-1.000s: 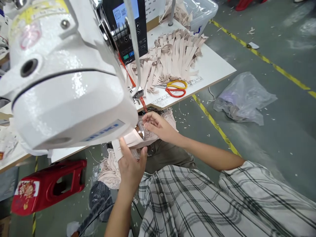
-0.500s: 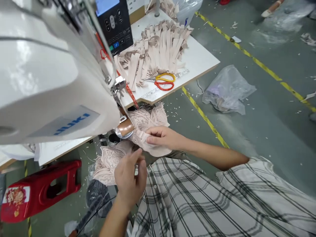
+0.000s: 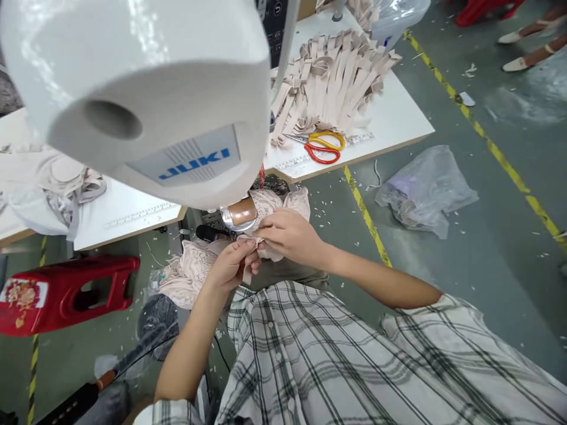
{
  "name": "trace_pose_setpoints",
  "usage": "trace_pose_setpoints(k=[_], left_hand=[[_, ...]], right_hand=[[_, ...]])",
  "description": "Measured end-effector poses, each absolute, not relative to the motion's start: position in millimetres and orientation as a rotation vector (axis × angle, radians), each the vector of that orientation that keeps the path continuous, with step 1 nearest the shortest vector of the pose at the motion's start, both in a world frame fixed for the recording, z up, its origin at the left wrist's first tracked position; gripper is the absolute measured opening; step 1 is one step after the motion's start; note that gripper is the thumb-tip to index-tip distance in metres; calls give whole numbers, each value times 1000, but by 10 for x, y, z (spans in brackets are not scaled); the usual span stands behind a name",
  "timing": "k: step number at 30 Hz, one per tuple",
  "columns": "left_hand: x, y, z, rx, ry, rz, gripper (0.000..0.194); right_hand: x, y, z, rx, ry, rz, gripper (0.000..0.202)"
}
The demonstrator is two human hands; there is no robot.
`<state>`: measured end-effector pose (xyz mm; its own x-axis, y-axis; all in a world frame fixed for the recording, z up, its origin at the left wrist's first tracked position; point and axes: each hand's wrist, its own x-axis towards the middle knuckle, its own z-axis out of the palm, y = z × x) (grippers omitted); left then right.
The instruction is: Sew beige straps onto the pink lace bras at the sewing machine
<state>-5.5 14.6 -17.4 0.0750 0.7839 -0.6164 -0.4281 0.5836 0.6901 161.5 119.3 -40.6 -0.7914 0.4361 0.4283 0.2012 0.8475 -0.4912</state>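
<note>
A pale pink lace bra (image 3: 298, 202) lies below the sewing machine head (image 3: 177, 106), its cups beyond my hands. My right hand (image 3: 290, 237) is closed on the near side of the bra, thumb and fingers pinching the fabric. Close beside it, my left hand (image 3: 231, 261) pinches the fabric edge together with a short beige strap (image 3: 247, 274) that hangs from its fingers. The machine's rounded end with a brown cover (image 3: 242, 211) is just past my fingertips. More lace bras (image 3: 188, 271) are piled left of my left hand. My fingers partly hide the held edge.
Beige straps (image 3: 336, 82) are heaped on the white table (image 3: 398, 124), with red-and-yellow-handled scissors (image 3: 323, 147) by its edge. Pale garments (image 3: 48, 183) lie on the left tabletop. A red stool (image 3: 75, 289) and a plastic bag (image 3: 427, 189) are on the floor. Someone's feet (image 3: 516, 62) show far right.
My left hand has moved up and right from apart to meet the bra, and now pinches its edge and a strap. My right hand stays on the bra. The view has shifted left.
</note>
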Motion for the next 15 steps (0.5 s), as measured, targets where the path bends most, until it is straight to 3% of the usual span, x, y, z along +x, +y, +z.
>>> trace_pose_setpoints(k=[5, 10, 15], left_hand=[[34, 61, -169, 606, 1407, 1096, 34], [20, 34, -128, 912, 1704, 1038, 33], [17, -1, -80, 1076, 1859, 912, 37]], right_hand=[[1640, 1083, -399, -633, -2248, 718, 21], [1575, 1066, -408, -700, -2343, 866, 30], [1533, 1038, -376, -637, -2403, 837, 28]])
